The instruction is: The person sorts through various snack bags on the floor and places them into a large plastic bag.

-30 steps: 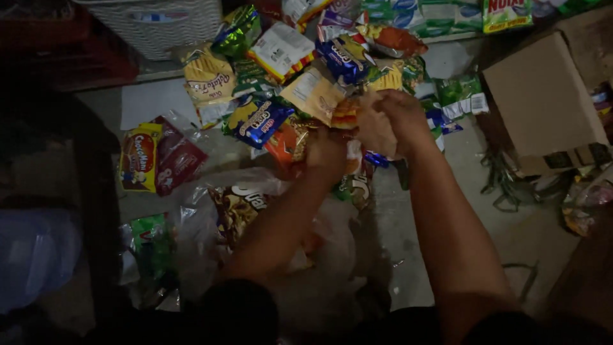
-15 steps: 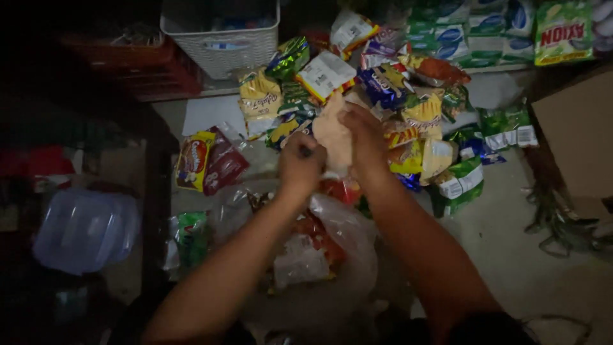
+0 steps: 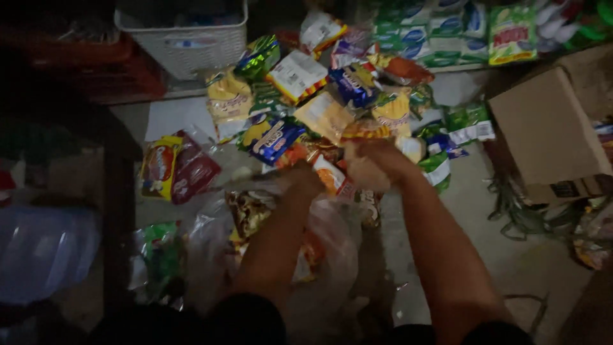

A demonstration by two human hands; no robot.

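- Left hand (image 3: 303, 181): closed on rim of clear plastic bag (image 3: 255, 255), which sags below the wrist, snack packs inside.
- Right hand (image 3: 373, 163): clenched round a pale snack packet (image 3: 367, 174), just right of the left hand.
- Packet looks light, crinkly, slippery, contents likely crushable; best held by a sealed edge.
- Beyond both hands: heap of snack packets (image 3: 332, 96) on bare concrete floor (image 3: 485, 211).
- Dim room; cardboard box (image 3: 543, 128) far right, white basket (image 3: 185, 38) beyond-left.

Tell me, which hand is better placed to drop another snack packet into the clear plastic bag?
Probably the left hand: it rests at the clear plastic bag's edge beside an orange-and-white snack packet. The right hand sits farther over the pile.
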